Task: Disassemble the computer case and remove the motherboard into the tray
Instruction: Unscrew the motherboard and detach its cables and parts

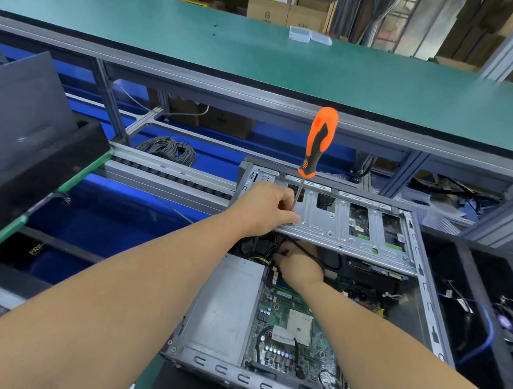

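We look down on an open case (427, 293) lying on its side, the landmark for all else here. Our left hand (263, 208) rests on the case's raised drive cage (345, 221), its grip clenched around the shaft of a screwdriver (318, 141) whose orange-and-black handle stands up above the cage. Our right hand (297, 263) reaches beneath the cage into the case, its grip pinching a black cable (314, 255) near the board's far edge. The motherboard (290, 328) sits inside the case, beside the grey power supply (223, 310). A black tray (449, 261) lies just right of the case. A green surface (255, 56) runs behind the case.
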